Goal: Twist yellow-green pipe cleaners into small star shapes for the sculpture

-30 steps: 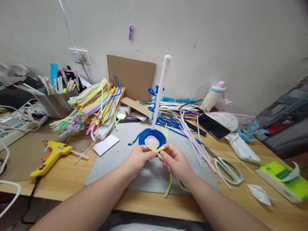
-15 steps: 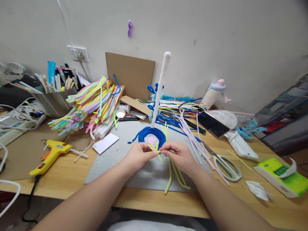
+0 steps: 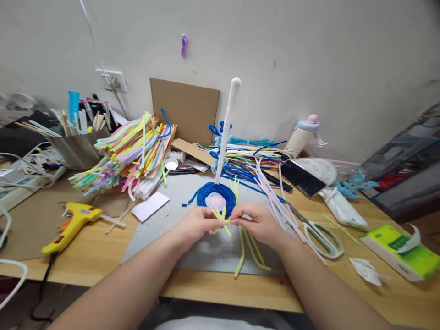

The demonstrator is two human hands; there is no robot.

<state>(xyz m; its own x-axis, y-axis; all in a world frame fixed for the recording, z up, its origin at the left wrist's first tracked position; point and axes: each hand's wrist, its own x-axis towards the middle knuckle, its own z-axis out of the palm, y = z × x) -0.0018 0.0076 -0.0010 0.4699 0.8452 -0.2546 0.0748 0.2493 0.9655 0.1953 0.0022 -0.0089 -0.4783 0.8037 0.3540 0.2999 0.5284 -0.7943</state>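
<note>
Between my two hands is a small yellow pipe cleaner piece (image 3: 225, 226) with several short arms sticking out. My left hand (image 3: 201, 225) pinches it near the middle. The fingertips of my right hand (image 3: 252, 221) are closed on one of its arms. Just beyond them lies a round base coiled from blue pipe cleaner (image 3: 202, 195), with a pale pink and white centre. A white wrapped stick (image 3: 225, 133) rises upright at its back edge. Loose yellow pipe cleaners (image 3: 242, 252) lie under and beside my right hand on the grey cutting mat (image 3: 147, 245).
To the left are a yellow glue gun (image 3: 74, 223), a white card (image 3: 150, 206) and a big bundle of coloured pipe cleaners (image 3: 134, 151). Lilac pipe cleaners (image 3: 275, 197), scissors (image 3: 323, 238), a dark phone (image 3: 302, 178) and a green tissue pack (image 3: 400, 252) lie to the right.
My fingers have shifted slightly on the yellow piece, and its arms show a little more spread. The view has moved a little; the other things stay put.
</note>
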